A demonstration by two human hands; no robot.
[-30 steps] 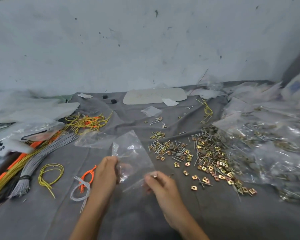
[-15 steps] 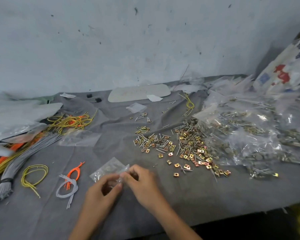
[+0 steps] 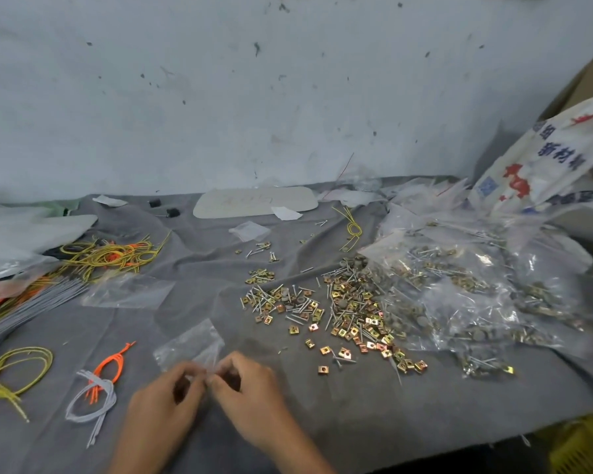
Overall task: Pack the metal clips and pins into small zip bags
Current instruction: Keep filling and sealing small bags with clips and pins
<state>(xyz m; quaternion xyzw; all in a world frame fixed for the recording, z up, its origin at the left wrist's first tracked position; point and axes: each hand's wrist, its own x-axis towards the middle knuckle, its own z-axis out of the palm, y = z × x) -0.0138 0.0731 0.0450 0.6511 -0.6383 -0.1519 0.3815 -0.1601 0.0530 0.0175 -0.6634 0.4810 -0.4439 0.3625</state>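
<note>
Grey cloth (image 3: 356, 422) covers the work surface, rumpled into soft folds, with a pale scuffed wall (image 3: 288, 97) behind it. Near the front edge lies a small clear zip bag (image 3: 189, 343), flat and apparently empty, its far end resting on the cloth and its near edge drawn up between the two hands. The left hand (image 3: 165, 401) and the right hand (image 3: 250, 395) meet fingertip to fingertip, both with curled fingers pinching that near edge. Motion blur hides whether the mouth is parted yet.

The bag is thin glossy film, so it should be nearly weightless, limp and slippery. The stiffer zip strip is the sensible place to grip, one lip per hand, to pull it open. To the right of the hands, well apart from the bag, spreads a heap of brass-coloured square clips and thin silver pins (image 3: 343, 313). These pieces look small, hard and light singly. The clips have folded edges that should pinch up easily. The pins are likely to roll, and their points could pierce the film, so they are best taken a few at a time.

Further right sit filled clear bags (image 3: 476, 295) heaped together, below a white printed woven sack (image 3: 545, 165). On the left lie a yellow cord loop (image 3: 18, 367), an orange tie (image 3: 112, 362) crossing a grey tie (image 3: 93, 398), and another empty clear bag (image 3: 127, 292).
</note>
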